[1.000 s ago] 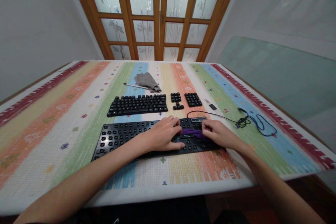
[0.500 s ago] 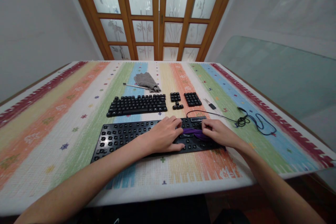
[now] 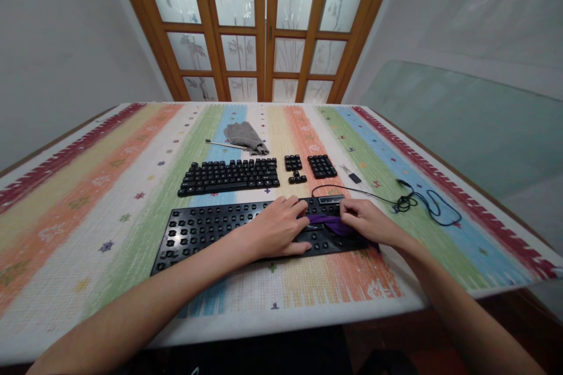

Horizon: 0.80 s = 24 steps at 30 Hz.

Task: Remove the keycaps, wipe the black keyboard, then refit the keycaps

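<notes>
A black keyboard [image 3: 200, 228] with its keycaps off lies near the table's front edge, bare switches showing. Across its right part stretches a purple cloth [image 3: 328, 221], bunched into a strip between my two hands. My left hand [image 3: 281, 227] rests on the keyboard with bent fingers on the cloth's left end; its thumb lies apart on the switches, and part of the grip is hidden. My right hand [image 3: 363, 220] is closed in a fist around the cloth's right part, over the keyboard's right end. A loose tail of cloth hangs out below that hand.
Removed black keycaps [image 3: 229, 176] stand in rows behind the keyboard, with a number-pad block [image 3: 322, 166] to the right. Farther back lie a grey rag [image 3: 247, 136] and a thin brush [image 3: 226, 144]. A keycap puller [image 3: 354, 178] and coiled cable [image 3: 404, 204] are at right.
My right hand has shifted very slightly, and the purple cloth's folds under it look a little different. My left hand and the keyboard stay in place.
</notes>
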Each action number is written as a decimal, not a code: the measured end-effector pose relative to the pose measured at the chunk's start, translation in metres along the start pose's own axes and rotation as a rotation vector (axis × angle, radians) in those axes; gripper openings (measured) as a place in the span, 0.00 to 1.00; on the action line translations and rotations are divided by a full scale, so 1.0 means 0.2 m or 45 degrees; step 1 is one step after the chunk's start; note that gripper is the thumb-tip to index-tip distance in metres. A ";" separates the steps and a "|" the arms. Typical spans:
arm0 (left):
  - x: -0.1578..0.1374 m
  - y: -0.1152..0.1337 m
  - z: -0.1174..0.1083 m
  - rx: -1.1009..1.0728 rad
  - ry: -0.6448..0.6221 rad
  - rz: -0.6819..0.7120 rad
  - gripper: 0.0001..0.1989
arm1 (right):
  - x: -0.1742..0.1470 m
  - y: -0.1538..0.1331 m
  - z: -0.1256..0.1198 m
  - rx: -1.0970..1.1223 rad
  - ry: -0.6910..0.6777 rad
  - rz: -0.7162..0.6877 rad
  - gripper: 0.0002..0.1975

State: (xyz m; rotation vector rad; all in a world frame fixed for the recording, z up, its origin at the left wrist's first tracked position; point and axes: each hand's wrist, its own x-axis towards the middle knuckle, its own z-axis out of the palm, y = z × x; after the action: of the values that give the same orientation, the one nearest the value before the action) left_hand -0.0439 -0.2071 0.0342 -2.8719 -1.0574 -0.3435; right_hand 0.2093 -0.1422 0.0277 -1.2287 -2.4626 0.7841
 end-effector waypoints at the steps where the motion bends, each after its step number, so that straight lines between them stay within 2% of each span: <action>1: 0.00 0.00 0.00 -0.003 0.001 0.001 0.19 | 0.00 0.00 0.00 -0.009 0.004 0.003 0.10; 9: 0.03 0.00 0.00 -0.029 -0.013 0.014 0.20 | -0.04 0.02 -0.01 -0.137 -0.011 0.066 0.11; 18: 0.05 -0.01 0.00 -0.051 -0.004 0.008 0.20 | -0.11 -0.02 -0.03 -0.447 -0.050 0.128 0.13; 24: 0.06 0.00 0.00 -0.054 -0.003 0.020 0.21 | -0.17 0.01 -0.05 -0.447 -0.105 0.064 0.19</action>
State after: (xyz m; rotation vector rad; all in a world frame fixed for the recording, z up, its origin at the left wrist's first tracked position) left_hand -0.0346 -0.2000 0.0376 -2.9169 -1.0397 -0.3657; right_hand 0.2354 -0.1649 0.0351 -1.4032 -2.7295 0.4312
